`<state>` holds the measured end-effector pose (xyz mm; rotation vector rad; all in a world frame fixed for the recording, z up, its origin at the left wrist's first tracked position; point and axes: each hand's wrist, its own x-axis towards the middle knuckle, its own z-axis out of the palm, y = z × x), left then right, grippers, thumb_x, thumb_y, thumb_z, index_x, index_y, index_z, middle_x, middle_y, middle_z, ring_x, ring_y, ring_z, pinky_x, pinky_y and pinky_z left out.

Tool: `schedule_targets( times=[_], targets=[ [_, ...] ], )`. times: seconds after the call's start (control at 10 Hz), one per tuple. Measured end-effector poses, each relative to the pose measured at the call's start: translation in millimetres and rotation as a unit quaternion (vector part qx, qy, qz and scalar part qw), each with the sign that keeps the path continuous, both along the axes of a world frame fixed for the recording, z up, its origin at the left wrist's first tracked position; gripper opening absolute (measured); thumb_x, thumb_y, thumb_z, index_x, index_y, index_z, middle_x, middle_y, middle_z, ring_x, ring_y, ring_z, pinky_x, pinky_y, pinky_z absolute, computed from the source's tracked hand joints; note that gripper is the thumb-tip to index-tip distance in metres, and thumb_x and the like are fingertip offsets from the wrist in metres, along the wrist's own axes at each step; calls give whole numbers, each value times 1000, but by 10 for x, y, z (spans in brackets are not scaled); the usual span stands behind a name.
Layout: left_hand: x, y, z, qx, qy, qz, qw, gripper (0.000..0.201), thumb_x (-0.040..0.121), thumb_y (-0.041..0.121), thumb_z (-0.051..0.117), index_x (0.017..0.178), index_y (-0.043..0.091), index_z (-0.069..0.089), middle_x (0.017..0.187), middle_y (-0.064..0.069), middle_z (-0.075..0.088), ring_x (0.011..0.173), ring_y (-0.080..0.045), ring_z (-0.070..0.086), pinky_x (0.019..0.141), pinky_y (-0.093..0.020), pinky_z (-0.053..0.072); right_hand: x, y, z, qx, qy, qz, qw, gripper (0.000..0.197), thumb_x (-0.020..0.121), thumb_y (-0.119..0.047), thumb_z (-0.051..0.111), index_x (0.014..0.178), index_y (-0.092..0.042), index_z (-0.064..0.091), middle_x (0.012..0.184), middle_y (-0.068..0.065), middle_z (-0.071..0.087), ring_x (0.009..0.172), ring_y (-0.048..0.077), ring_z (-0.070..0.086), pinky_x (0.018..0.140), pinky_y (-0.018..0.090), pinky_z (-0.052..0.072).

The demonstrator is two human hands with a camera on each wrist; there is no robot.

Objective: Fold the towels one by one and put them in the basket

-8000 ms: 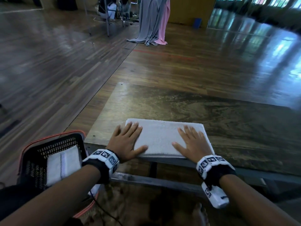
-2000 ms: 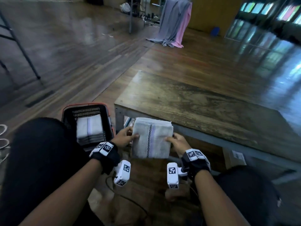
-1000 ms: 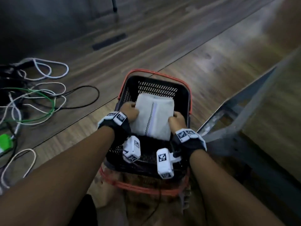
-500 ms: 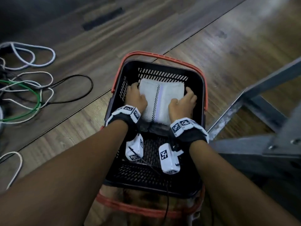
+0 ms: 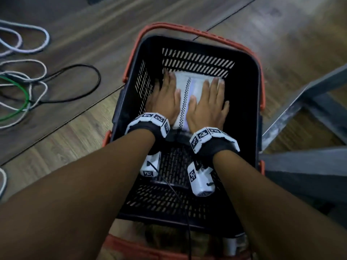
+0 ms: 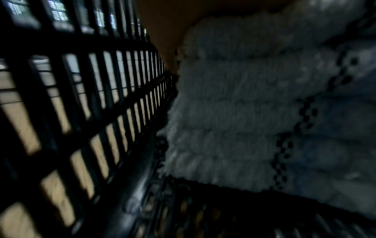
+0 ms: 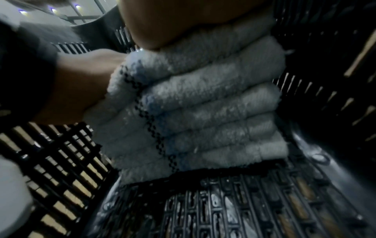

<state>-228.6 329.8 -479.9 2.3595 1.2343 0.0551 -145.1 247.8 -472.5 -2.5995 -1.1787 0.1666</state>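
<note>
Head view shows both hands, left hand (image 5: 166,98) and right hand (image 5: 208,104), pressing flat with straight fingers on a folded white towel (image 5: 194,85) with a checkered stripe. It tops a towel stack (image 7: 193,112) against the far wall of the black basket (image 5: 244,59). Nearer the person, the basket's mesh floor lies bare.

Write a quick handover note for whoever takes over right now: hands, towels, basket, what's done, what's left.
Left hand and right hand: both flat, fingers straight, pressing on the top folded towel.
Towel stack: inside the black basket, at its far end, several folded towels high.
Done: this towel is folded and on the stack.
Left: lift both hands out; no unfolded towels are in view here, so check the table.
</note>
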Motion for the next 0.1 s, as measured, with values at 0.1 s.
schedule_targets(
  times=[0.1],
  targets=[
    [-5, 52, 352, -96, 56, 8, 994, 57, 100, 30, 23, 148, 7, 4, 158, -15, -1, 138, -38, 24, 109, -49, 32, 44, -79, 265, -66, 60, 34, 995, 62, 93, -36, 36, 148, -15, 17, 160, 4, 2, 147, 20, -3, 115, 53, 8]
  ],
)
